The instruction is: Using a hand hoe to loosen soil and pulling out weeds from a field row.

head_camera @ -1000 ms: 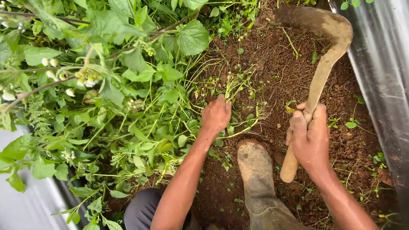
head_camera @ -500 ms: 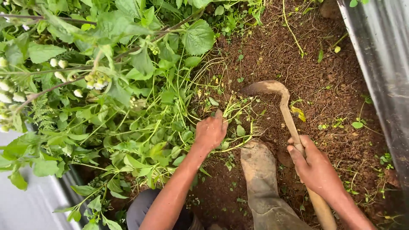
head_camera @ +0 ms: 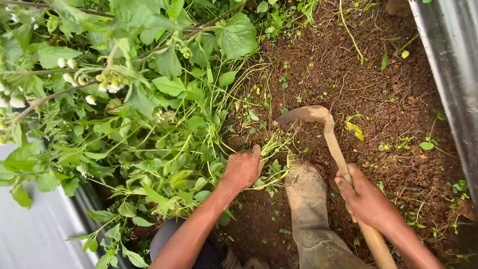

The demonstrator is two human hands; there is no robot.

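My right hand [head_camera: 367,198] grips the wooden handle of a short hoe [head_camera: 332,146]. Its curved metal blade [head_camera: 303,114] rests on the reddish-brown soil [head_camera: 348,74], just right of the green stems. My left hand [head_camera: 242,167] is closed around a bunch of thin green weed stems [head_camera: 271,154] at the edge of a dense leafy patch [head_camera: 149,109]. A muddy boot [head_camera: 306,192] stands on the soil between my two hands, its toe next to the stems.
A grey metal sheet [head_camera: 450,65] borders the soil on the right. Another pale sheet [head_camera: 35,234] lies at the lower left under the leaves. White flower buds [head_camera: 107,82] hang on stalks at the upper left. Small weeds [head_camera: 425,145] dot the soil.
The hoe has swung down from a raised position and its blade now sits on the soil near the stems. My left hand has stayed at the stems, closing on them.
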